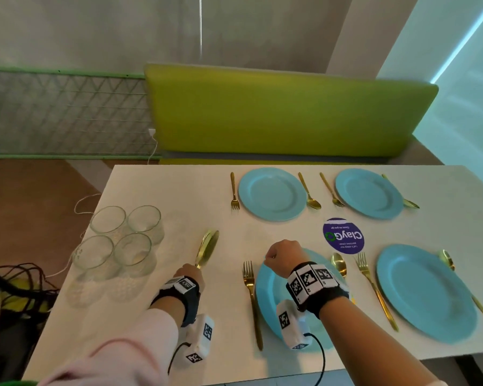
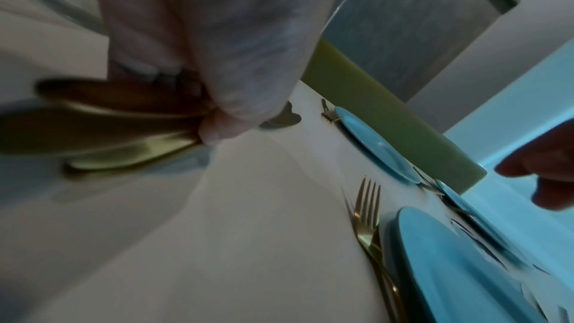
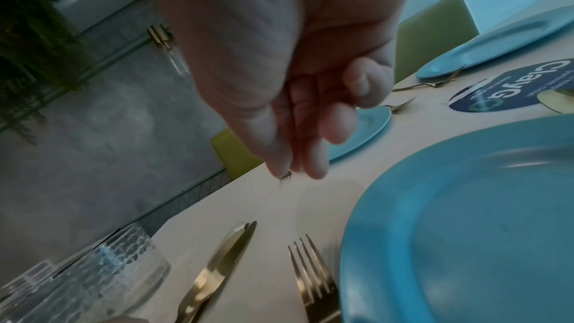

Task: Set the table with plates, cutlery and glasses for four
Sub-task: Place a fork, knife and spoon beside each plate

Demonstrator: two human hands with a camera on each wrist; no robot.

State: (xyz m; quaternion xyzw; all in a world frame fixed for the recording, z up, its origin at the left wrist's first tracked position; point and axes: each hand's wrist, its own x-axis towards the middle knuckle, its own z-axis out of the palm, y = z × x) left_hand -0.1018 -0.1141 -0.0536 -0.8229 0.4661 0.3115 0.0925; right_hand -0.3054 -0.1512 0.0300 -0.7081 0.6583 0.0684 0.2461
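My left hand (image 1: 188,274) grips a bundle of gold knives (image 1: 208,246) by their handles, blades pointing away over the white table (image 1: 179,196). In the left wrist view my left hand (image 2: 217,58) has its fingers curled round the blurred knives (image 2: 124,136). My right hand (image 1: 283,257) hovers as an empty fist above the near left blue plate (image 1: 267,296), fingers curled into the palm in the right wrist view (image 3: 295,82). A gold fork (image 1: 251,296) lies left of that plate and a spoon (image 1: 339,263) to its right. Several clear glasses (image 1: 120,246) stand grouped at the table's left.
Two more blue plates (image 1: 272,193) (image 1: 368,193) with forks and spoons sit along the far edge, and another (image 1: 427,293) at the near right. A purple round sticker (image 1: 343,235) marks the table's middle. A green bench (image 1: 290,112) stands behind; dark cables (image 1: 11,280) lie at left.
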